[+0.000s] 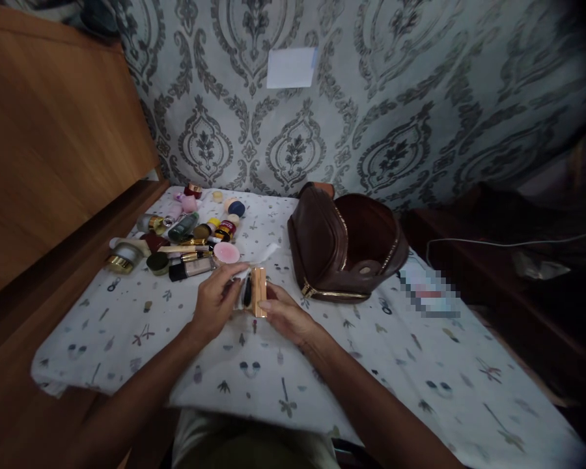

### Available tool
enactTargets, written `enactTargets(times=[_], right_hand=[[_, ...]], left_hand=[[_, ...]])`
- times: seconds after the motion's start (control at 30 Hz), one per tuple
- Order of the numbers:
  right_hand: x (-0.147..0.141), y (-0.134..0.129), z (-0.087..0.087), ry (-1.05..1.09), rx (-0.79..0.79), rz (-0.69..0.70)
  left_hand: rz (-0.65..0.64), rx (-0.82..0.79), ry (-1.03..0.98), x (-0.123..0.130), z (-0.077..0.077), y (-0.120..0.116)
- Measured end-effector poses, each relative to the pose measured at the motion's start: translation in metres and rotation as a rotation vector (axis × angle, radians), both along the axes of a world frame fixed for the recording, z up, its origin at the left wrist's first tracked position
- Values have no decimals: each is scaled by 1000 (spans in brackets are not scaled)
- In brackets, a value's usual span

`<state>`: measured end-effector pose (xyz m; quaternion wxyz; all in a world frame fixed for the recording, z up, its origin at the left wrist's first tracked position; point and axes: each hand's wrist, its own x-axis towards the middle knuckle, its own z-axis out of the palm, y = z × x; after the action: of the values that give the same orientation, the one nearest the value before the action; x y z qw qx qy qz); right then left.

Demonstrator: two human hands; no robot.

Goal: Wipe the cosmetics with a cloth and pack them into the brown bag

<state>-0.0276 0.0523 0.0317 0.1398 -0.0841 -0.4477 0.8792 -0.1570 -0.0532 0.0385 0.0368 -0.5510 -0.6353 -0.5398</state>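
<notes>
Above the middle of the patterned white cloth point(254, 368), both hands meet at a small gold item. My right hand point(289, 317) is closed on the gold, box-like item point(259, 292), with its thumb on the front. Beside it, my left hand point(218, 301) has its fingers closed around a clear and dark piece point(245, 291) that touches the gold item's left side; its exact shape is too small to tell. A brown leather bag point(322, 244) lies behind and to the right, its zipper open. Left of the bag, a pink round item point(226, 253) lies near my left hand.
Several cosmetics, including a green bottle point(183, 226), a foundation bottle point(192, 268) and a gold-rimmed jar point(124, 258), lie at the back left. A wooden cabinet point(63, 111) stands left. Right of the bag lies a blurred flat item point(430, 291).
</notes>
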Motion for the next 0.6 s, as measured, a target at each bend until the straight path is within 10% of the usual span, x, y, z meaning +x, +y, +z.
enactTargets(times=[0.6], right_hand=[[-2, 5, -7, 96, -201, -109]], left_hand=[[39, -114, -41, -6, -8, 7]])
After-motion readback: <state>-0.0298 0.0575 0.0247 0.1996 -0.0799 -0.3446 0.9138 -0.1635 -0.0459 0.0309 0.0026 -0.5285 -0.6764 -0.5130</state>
